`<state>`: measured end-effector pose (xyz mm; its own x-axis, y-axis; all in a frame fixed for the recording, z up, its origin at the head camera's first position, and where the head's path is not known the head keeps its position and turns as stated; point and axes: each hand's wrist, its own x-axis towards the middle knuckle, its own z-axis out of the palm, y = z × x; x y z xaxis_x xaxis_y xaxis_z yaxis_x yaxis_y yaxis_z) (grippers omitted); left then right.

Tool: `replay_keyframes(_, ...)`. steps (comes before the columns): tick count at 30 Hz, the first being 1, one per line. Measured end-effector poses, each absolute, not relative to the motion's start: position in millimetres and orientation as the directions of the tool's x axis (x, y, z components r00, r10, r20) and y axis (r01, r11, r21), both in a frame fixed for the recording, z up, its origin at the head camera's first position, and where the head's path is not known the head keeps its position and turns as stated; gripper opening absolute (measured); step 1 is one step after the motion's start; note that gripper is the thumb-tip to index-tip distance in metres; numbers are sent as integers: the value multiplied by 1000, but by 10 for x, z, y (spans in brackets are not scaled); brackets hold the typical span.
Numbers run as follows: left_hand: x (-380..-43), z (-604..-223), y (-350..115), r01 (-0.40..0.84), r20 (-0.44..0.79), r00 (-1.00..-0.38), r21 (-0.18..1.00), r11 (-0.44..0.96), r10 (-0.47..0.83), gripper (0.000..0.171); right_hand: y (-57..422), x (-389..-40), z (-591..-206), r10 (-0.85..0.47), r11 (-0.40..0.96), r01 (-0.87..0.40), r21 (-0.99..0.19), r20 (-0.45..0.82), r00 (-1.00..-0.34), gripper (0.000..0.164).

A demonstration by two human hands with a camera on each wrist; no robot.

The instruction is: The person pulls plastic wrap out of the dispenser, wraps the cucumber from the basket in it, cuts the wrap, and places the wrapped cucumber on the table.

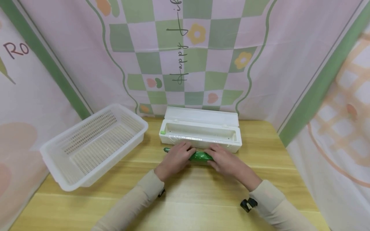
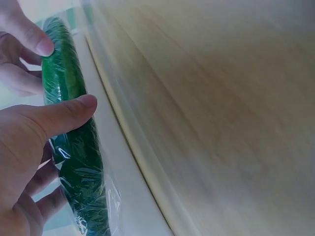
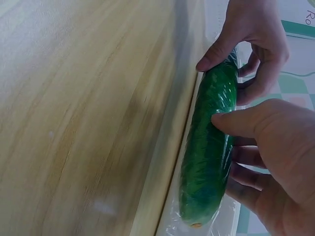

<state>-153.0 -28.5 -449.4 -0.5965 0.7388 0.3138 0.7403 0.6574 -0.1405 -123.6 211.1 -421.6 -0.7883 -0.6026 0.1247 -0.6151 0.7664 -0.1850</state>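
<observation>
A green cucumber [image 1: 200, 156] wrapped in clear cling film lies crosswise in front of a white cling film box [image 1: 199, 141]. My left hand [image 1: 178, 157] grips it toward the left end, thumb on the near side and fingers behind. Farther right, my right hand [image 1: 224, 160] holds it the same way. In the left wrist view the film on the cucumber [image 2: 74, 147] is wrinkled, with a loose edge along its side. The right wrist view shows the cucumber's blunt end [image 3: 197, 216] past my right hand, film hanging around it.
The box's lid [image 1: 202, 116] stands open at the back, with a small green piece [image 1: 163, 132] on its left corner. A white slotted plastic basket [image 1: 78, 179] stands at the left of the wooden table [image 1: 199, 199]. Printed curtains [image 1: 199, 57] hang behind and on both sides.
</observation>
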Motion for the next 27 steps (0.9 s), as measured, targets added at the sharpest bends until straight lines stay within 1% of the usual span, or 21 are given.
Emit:
replay_keyframes(7,-1537,-4427,-282,740,284,-616,-109,663,735,40,2134,-1225,-4251,-586,772,-613,-167,188,-788,58)
replay_keyframes(11,-1542,-4399,-278,738,250,-636,-80,670,730,43,2129,-1243,-4325,-594,762,-635,-129,254,-764,65)
replay_keyframes(16,-1559,-4379,-269,733,207,-662,-22,680,720,41,2118,-1273,-4436,-603,748,-660,-79,335,-724,64)
replay_keyframes(21,-1571,-4350,-273,739,180,-664,11,673,726,40,2106,-1285,-4501,-602,743,-669,-30,407,-687,59)
replay_keyframes(24,-1573,-4343,-281,749,186,-651,4,662,735,40,2108,-1296,-4513,-591,748,-662,-38,417,-691,59)
replay_keyframes(27,-1572,-4345,-295,760,207,-636,0,650,743,40,2117,-1309,-4516,-580,748,-660,-70,414,-702,59)
